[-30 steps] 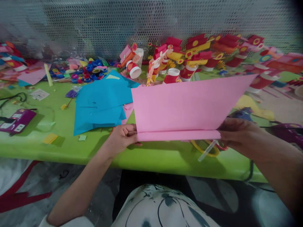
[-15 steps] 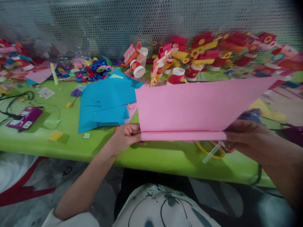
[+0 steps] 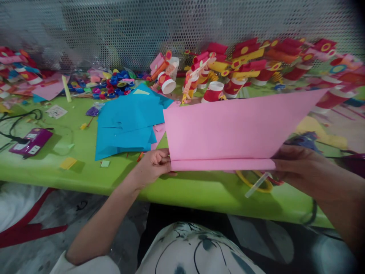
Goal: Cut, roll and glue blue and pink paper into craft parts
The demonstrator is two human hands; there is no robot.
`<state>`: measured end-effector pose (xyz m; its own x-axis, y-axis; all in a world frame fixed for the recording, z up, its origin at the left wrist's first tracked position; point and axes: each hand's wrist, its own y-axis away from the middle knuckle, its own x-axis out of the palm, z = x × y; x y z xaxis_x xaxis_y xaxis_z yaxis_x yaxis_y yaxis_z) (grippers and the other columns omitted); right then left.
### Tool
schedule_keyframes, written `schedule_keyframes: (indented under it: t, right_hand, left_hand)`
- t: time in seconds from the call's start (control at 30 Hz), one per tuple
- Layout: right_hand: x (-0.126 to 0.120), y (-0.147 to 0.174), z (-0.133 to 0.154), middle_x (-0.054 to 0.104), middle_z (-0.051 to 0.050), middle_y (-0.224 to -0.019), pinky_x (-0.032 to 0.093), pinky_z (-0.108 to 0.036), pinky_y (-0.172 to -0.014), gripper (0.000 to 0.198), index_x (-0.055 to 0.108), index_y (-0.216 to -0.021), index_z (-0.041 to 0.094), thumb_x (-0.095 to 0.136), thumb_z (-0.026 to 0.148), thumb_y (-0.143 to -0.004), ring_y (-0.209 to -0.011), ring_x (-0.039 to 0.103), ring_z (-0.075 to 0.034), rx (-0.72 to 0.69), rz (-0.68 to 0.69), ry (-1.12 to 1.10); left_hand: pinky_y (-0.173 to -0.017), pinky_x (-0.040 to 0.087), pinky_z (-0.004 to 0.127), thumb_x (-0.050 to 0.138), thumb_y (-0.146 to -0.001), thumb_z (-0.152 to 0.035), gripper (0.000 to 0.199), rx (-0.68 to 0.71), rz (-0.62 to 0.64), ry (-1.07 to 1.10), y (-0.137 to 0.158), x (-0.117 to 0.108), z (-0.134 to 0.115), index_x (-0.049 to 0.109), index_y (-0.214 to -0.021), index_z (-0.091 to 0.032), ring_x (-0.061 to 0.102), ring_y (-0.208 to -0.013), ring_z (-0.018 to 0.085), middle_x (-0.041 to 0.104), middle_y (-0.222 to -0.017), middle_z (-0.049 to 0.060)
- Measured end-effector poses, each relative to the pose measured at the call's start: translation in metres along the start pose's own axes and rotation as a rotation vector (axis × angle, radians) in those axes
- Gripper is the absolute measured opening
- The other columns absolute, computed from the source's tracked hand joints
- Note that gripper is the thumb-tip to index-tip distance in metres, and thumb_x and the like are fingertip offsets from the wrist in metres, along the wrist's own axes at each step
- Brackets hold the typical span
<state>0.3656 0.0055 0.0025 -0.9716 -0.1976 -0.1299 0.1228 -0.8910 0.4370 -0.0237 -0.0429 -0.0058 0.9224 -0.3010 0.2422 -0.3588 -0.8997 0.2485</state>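
Note:
A sheet of pink paper (image 3: 236,129) is held up between my two hands, its near edge turned over into a narrow rolled strip. My left hand (image 3: 155,165) pinches the left end of that strip, fingers closed. At the strip's right end, my right hand (image 3: 296,171) grips it with the thumb in front; part of its fingers is hidden behind the paper. Below the right end lie a yellow ring (image 3: 266,186) and a translucent stick (image 3: 256,185) on the green table (image 3: 182,192). Blue paper sheets (image 3: 128,125) lie left of the pink sheet.
Red and white paper cups (image 3: 213,92) with coloured paper tubes stand along the back, before a perforated metal panel (image 3: 128,34). At left sit a purple power strip (image 3: 32,141) with black cables and a pile of small colourful parts (image 3: 114,83). A yellow scrap (image 3: 68,163) lies near the front edge.
The pink sheet's upper right corner has shifted slightly left and its folded strip looks a little wider. Both hands keep their hold with almost no movement.

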Motion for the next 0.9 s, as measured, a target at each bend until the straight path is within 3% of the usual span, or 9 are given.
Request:
schedule_keyframes:
  t: [0.33,0.53,0.9]
  right_hand:
    - [0.006,0.000,0.004,0.073,-0.002,-0.064,0.052,-0.027,-0.047,0.038,0.082,-0.077,0.027,0.101,0.043,-0.048,-0.053,0.064,-0.016,0.008,-0.009,-0.063]
    - [0.013,0.001,0.010,0.068,-0.002,-0.054,0.040,-0.023,-0.036,0.038,0.082,-0.070,0.026,0.101,0.046,-0.044,-0.043,0.057,-0.014,0.000,0.005,-0.056]
    - [0.010,0.003,0.007,0.066,-0.002,-0.051,0.044,-0.022,-0.040,0.035,0.081,-0.068,0.026,0.100,0.047,-0.048,-0.045,0.059,-0.014,-0.005,0.007,-0.030]
  left_hand:
    - [-0.074,0.065,0.027,0.093,-0.067,-0.035,0.047,-0.012,-0.008,-0.008,-0.001,0.000,0.002,0.080,-0.108,-0.013,0.079,-0.091,0.023,0.084,-0.099,0.011]
    - [-0.070,0.063,0.021,0.094,-0.063,-0.027,0.043,-0.029,-0.002,0.039,-0.003,-0.001,0.002,0.080,-0.101,-0.012,0.077,-0.086,0.019,0.083,-0.097,0.010]
    - [-0.068,0.062,0.019,0.094,-0.061,-0.022,0.033,-0.042,-0.046,0.043,-0.002,-0.001,0.001,0.083,-0.091,-0.013,0.074,-0.073,0.014,0.083,-0.085,0.008]
